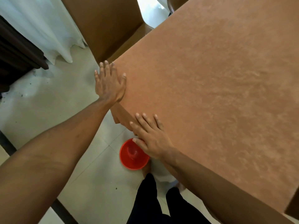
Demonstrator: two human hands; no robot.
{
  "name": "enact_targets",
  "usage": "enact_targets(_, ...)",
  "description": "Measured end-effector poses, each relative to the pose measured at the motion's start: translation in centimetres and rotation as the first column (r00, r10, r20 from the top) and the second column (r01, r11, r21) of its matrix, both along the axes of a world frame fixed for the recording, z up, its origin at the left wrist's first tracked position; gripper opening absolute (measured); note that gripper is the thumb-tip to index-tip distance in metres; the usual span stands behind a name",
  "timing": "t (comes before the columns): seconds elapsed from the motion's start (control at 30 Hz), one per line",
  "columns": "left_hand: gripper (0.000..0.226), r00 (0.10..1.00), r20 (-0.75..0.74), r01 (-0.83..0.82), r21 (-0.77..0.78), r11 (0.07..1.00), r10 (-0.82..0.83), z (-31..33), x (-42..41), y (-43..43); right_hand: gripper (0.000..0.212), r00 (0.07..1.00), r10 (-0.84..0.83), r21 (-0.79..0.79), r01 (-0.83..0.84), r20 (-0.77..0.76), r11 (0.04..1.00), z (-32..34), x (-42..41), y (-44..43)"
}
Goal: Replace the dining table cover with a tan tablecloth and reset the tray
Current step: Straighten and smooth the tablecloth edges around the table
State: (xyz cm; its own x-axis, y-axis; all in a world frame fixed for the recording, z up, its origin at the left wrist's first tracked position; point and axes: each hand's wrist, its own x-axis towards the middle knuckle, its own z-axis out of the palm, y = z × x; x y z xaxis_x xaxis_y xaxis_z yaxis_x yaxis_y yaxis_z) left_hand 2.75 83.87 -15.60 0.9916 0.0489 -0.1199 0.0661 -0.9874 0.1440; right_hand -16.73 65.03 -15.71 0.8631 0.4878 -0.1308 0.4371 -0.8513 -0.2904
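A tan tablecloth (pixel 210 88) covers the dining table and hangs over its near corner. My left hand (pixel 109 83) lies flat with fingers spread on the cloth's left edge near that corner. On the near edge, my right hand (pixel 150 136) also presses flat on the cloth, fingers apart. Neither hand holds anything. No tray is in view.
A red plastic bowl (pixel 133 155) sits on the white tiled floor below the corner, by my feet. A brown chair (pixel 103 28) stands at the table's left side. White curtains (pixel 40 26) and dark furniture (pixel 16 50) are at the far left.
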Motion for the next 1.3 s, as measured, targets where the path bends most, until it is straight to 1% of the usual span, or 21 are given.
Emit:
enact_targets(0.07, 0.071, 0.996, 0.037, 0.081, -0.032, 0.996, -0.08, 0.2, -1.5, -1.6, 0.056, 0.995, -0.097, 0.051, 0.098, -0.017, 0.994, 0.5, -1.5, -2.8)
enact_targets(0.13, 0.068, 0.982, 0.047, 0.185, -0.082, 0.979, -0.182, 0.3, -3.8, -4.3, 0.054, 0.963, -0.268, 0.063, 0.27, -0.033, 0.961, 1.2, -2.2, -6.9)
enact_targets(0.2, 0.064, 0.961, 0.049, 0.277, -0.098, 0.956, -0.274, 0.3, -6.1, -7.2, 0.053, 0.903, -0.427, 0.02, 0.428, -0.04, 0.904, 1.7, -2.2, -11.3)
enact_targets(0.27, 0.062, 0.934, 0.042, 0.356, -0.108, 0.928, -0.354, 0.4, -9.0, -11.3, 0.053, 0.833, -0.554, -0.039, 0.553, -0.005, 0.832, 2.3, -3.0, -16.5)
enact_targets(0.37, 0.062, 0.895, 0.024, 0.444, -0.115, 0.888, -0.445, 0.3, -13.1, -18.0, 0.056, 0.737, -0.676, -0.124, 0.669, -0.019, 0.733, 2.2, -5.3, -23.7)
enact_targets(0.43, 0.064, 0.895, 0.01, 0.444, -0.13, 0.887, -0.447, 0.3, -15.9, -22.2, 0.06, 0.699, -0.714, -0.18, 0.698, -0.04, 0.693, 1.9, -8.2, -27.6)
enact_targets(0.5, 0.064, 0.915, -0.01, 0.398, -0.138, 0.907, -0.403, 0.2, -18.0, -25.4, 0.062, 0.713, -0.7, -0.199, 0.68, -0.048, 0.706, 1.3, -11.1, -29.6)
enact_targets(0.57, 0.065, 0.928, -0.012, 0.368, -0.135, 0.92, -0.373, 0.2, -20.5, -28.7, 0.063, 0.768, -0.638, -0.162, 0.623, -0.061, 0.765, 0.8, -14.7, -30.7)
enact_targets(0.63, 0.065, 0.934, -0.004, 0.355, -0.121, 0.927, -0.358, 0.1, -23.1, -31.2, 0.062, 0.84, -0.536, -0.09, 0.53, -0.078, 0.843, 0.3, -18.4, -30.4)
enact_targets(0.7, 0.064, 0.941, 0.014, 0.338, -0.103, 0.935, -0.339, -0.3, -25.9, -33.6, 0.062, 0.899, -0.435, -0.043, 0.433, -0.06, 0.9, -0.3, -22.5, -29.8)
enact_targets(0.73, 0.064, 0.948, 0.028, 0.319, -0.096, 0.943, -0.318, -0.5, -27.1, -34.6, 0.061, 0.927, -0.369, -0.046, 0.367, -0.06, 0.929, -0.3, -24.3, -29.5)
enact_targets(0.77, 0.064, 0.957, 0.028, 0.289, -0.094, 0.953, -0.288, -0.7, -28.4, -35.6, 0.06, 0.952, -0.305, -0.018, 0.304, -0.03, 0.952, -0.5, -25.8, -29.5)
enact_targets(0.8, 0.064, 0.965, 0.028, 0.264, -0.1, 0.959, -0.262, -0.8, -28.5, -35.3, 0.058, 0.967, -0.252, 0.003, 0.253, -0.033, 0.968, -0.4, -26.0, -28.5)
enact_targets(0.83, 0.065, 0.972, 0.045, 0.234, -0.088, 0.968, -0.231, -0.8, -30.9, -37.9, 0.056, 0.979, -0.201, 0.054, 0.203, -0.041, 0.978, -0.2, -27.9, -30.9)
enact_targets(0.87, 0.065, 0.98, 0.036, 0.2, -0.083, 0.976, -0.197, -0.9, -31.4, -38.1, 0.053, 0.983, -0.181, 0.106, 0.183, -0.036, 0.977, 0.3, -27.8, -31.0)
enact_targets(0.93, 0.066, 0.988, 0.033, 0.153, -0.08, 0.985, -0.15, -0.7, -33.3, -39.8, 0.049, 0.974, -0.223, 0.24, 0.228, -0.05, 0.944, 1.0, -27.6, -33.8)
enact_targets(1.0, 0.066, 0.995, 0.016, 0.096, -0.106, 0.99, -0.095, -0.5, -35.1, -41.7, 0.046, 0.955, -0.292, 0.277, 0.296, -0.057, 0.914, 1.8, -27.0, -37.3)
enact_targets(1.1, 0.066, 1.0, -0.013, -0.028, -0.129, 0.991, 0.027, 0.4, -36.7, -43.9, 0.048, 0.925, -0.372, 0.191, 0.379, -0.074, 0.906, 2.9, -24.5, -42.1)
enact_targets(1.2, 0.064, 0.989, -0.04, -0.144, -0.152, 0.978, 0.139, 1.2, -36.5, -45.7, 0.052, 0.934, -0.35, 0.135, 0.357, -0.074, 0.924, 3.2, -21.4, -44.9)
enact_targets(1.23, 0.063, 0.99, -0.028, -0.14, -0.159, 0.977, 0.137, 1.4, -36.3, -46.4, 0.053, 0.938, -0.338, 0.128, 0.346, -0.081, 0.929, 3.1, -20.5, -45.3)
enact_targets(1.3, 0.059, 0.997, 0.014, -0.069, -0.165, 0.984, 0.073, 1.5, -35.6, -48.4, 0.053, 0.948, -0.305, 0.108, 0.313, -0.085, 0.943, 2.7, -18.5, -45.2)
